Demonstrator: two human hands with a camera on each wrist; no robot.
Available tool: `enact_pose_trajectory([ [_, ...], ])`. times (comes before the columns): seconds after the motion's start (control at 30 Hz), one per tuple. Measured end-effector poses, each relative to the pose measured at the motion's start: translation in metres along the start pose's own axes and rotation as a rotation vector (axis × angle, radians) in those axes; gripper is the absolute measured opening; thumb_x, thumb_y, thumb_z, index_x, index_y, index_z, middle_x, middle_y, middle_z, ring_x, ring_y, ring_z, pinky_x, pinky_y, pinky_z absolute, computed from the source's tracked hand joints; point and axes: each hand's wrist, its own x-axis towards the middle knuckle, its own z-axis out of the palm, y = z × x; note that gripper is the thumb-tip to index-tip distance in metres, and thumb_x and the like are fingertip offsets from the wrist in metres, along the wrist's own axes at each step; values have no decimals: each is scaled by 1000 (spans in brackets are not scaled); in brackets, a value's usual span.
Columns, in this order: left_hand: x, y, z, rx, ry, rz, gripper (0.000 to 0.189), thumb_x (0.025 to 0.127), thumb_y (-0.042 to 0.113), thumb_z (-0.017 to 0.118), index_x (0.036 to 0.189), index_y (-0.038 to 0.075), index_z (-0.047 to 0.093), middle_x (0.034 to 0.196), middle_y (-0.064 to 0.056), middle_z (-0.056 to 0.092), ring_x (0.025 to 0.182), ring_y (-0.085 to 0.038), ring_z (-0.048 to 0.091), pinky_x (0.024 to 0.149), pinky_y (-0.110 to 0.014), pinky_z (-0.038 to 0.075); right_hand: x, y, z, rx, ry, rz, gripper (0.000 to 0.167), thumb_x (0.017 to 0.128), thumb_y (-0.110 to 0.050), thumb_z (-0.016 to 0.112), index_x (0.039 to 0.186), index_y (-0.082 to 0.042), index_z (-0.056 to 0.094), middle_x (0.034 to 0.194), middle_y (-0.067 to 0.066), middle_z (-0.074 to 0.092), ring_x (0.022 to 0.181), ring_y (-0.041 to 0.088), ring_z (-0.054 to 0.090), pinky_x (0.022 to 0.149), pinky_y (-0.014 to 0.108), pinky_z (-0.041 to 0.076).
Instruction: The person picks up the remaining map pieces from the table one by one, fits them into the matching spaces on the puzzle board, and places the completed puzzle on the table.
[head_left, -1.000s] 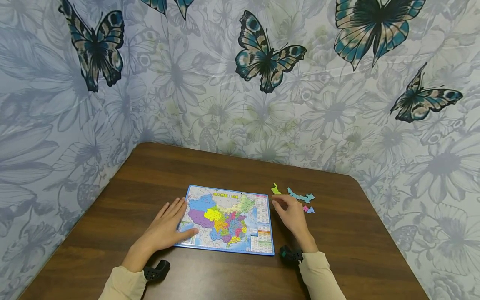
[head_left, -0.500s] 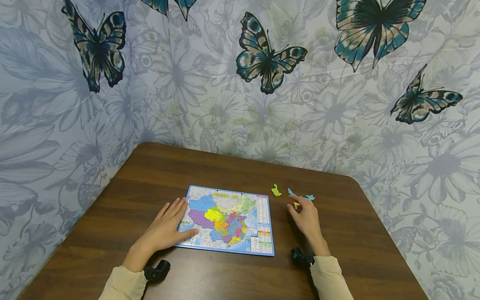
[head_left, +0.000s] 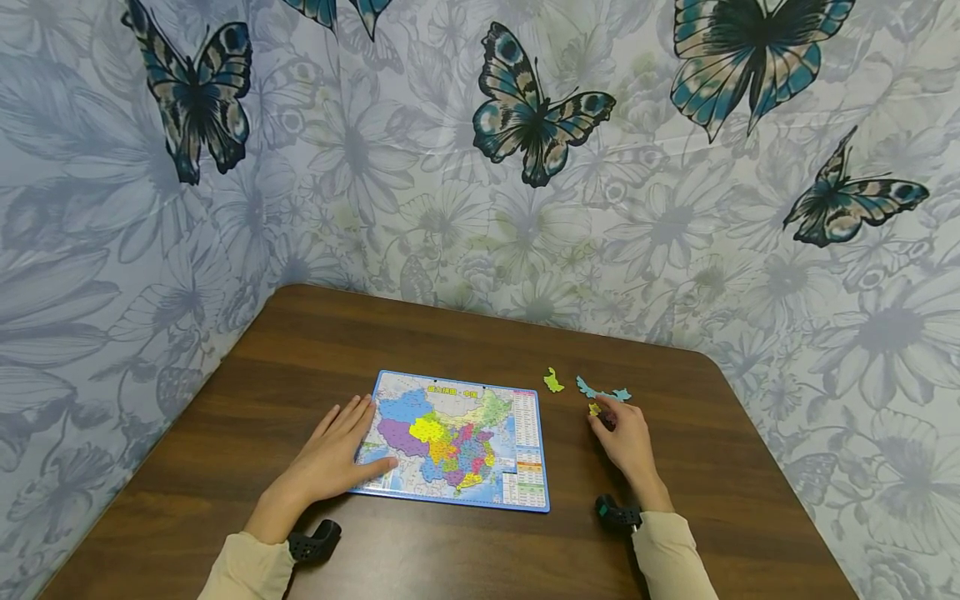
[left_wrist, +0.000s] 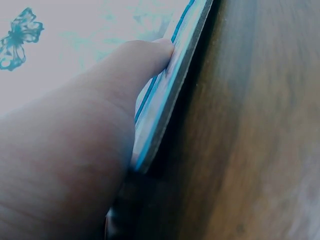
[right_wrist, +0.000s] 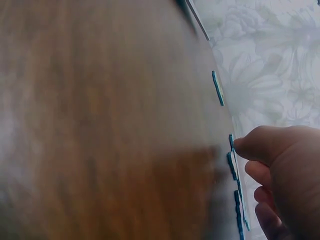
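My left hand point(head_left: 330, 450) lies with its fingers spread over the left edge of a blue-rimmed map puzzle board point(head_left: 522, 493). The left wrist view shows its thumb point(left_wrist: 150, 57) on the board's border. To the right of the board, my right hand point(head_left: 626, 437) is low over the table, thumb and forefinger tips at a small yellow puzzle piece point(head_left: 594, 409). I cannot tell whether they pinch it. Behind the fingers is a long light-blue puzzle piece point(head_left: 588, 389). In the right wrist view, the thumb tip point(right_wrist: 240, 145) is beside a thin piece edge.
A lime-green puzzle piece point(head_left: 553, 380) lies between the board and the light-blue piece. All of this sits on a brown wooden table point(head_left: 315, 333). A butterfly-patterned wall covering point(head_left: 420, 208) stands behind the table's far edge.
My right hand has moved rightward from beside the board to the loose pieces. The yellow piece has come into view, while the small pink and blue pieces are now covered. The left hand stays put.
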Motion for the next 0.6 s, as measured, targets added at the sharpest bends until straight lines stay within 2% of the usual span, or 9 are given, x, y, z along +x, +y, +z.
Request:
enact_pose_trajectory([
  [0.37,0,-2,2,4,-1,3,107,90,71,62,158,-5,32,168,-21,26,158,-40,19,127,-60,7,-2,8,-1,-1,-70,86,38,95,-12,73,131,-1,68,126,25,69,126,46,54,108,62,41],
  [0.47,0,-1,2,0,0,2,107,90,71,62,158,-5,32,168,-21,25,158,-40,19,127,-60,6,-1,10,0,11,-58,68,37,94,-10,73,130,-1,70,127,25,69,124,46,57,107,62,43],
  [0.6,1,-1,1,-1,0,-1,107,90,71,63,158,-5,32,168,-21,25,158,-40,19,127,-60,6,0,10,0,26,-31,37,34,92,-8,75,125,0,72,119,24,73,112,43,64,99,59,49],
])
